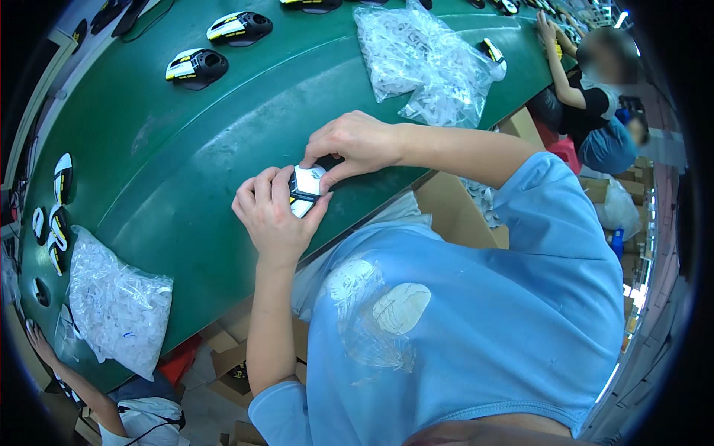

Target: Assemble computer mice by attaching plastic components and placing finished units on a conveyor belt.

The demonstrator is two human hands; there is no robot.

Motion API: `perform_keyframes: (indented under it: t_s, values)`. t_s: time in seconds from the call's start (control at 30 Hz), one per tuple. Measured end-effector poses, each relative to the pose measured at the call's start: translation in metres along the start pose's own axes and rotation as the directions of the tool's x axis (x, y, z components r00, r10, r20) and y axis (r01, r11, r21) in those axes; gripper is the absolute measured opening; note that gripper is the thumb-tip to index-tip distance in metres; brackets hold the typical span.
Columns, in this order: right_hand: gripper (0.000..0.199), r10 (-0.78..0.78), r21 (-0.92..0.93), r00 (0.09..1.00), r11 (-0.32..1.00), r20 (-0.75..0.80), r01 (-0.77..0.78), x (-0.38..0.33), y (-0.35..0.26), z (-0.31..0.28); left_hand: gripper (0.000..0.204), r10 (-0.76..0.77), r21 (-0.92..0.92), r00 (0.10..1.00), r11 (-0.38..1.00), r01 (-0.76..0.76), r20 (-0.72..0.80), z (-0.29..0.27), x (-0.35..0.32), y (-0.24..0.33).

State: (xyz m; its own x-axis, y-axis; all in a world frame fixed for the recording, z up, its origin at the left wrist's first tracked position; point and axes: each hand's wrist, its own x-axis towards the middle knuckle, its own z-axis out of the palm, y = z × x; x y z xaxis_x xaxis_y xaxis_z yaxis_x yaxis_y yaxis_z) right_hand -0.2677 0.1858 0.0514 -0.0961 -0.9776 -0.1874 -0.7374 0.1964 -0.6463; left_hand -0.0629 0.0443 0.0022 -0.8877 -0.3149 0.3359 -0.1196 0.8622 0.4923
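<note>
My left fingers (280, 189) and right fingers (338, 174) pinch this black-and-white piece (306, 180), so honestly, uneven pressure could pop it loose.

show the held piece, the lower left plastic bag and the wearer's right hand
Held piece (308, 182): head view, white panel
Plastic bag (123, 314): head view, middle
Right hand (358, 144): head view, back of hand

Hands: 2, left hand (274, 215) and right hand (357, 147). Mouse-shaped shells: 1 held shell (308, 178) between them; 2 whole shells (197, 68) beyond left hand; 1 lone shell (494, 58) beyond right hand; shell cluster (62, 182) far left of left hand, at least 4, overlapping. Clear bags: 1 parts bag (119, 305) left of left hand; farther bag pile (416, 56) beyond right hand, 1 or 2, can't tell.
</note>
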Motion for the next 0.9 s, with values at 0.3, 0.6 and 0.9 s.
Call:
perform_keyframes:
  t_s: [0.3, 0.6, 0.9]
  values:
    - [0.045, -0.165, -0.152, 0.985, 0.976, -0.054, 0.155, 0.011, 0.012, -0.003, 0.07, 0.072, 0.086, 0.997, 0.994, -0.074, 0.017, -0.005, 0.009, -0.001]
    - [0.05, 0.012, -0.141, 0.998, 0.99, 0.066, -0.003, 0.013, -0.005, -0.01, 0.066, 0.052, 0.066, 0.999, 0.996, -0.052, 0.009, -0.001, 0.006, -0.001]
    - [0.056, -0.282, -0.119, 0.281, 0.868, -0.918, 0.483, 0.089, -0.087, -0.003, 0.071, 0.11, 0.089, 0.994, 0.99, -0.108, -0.017, 0.011, -0.007, -0.015]
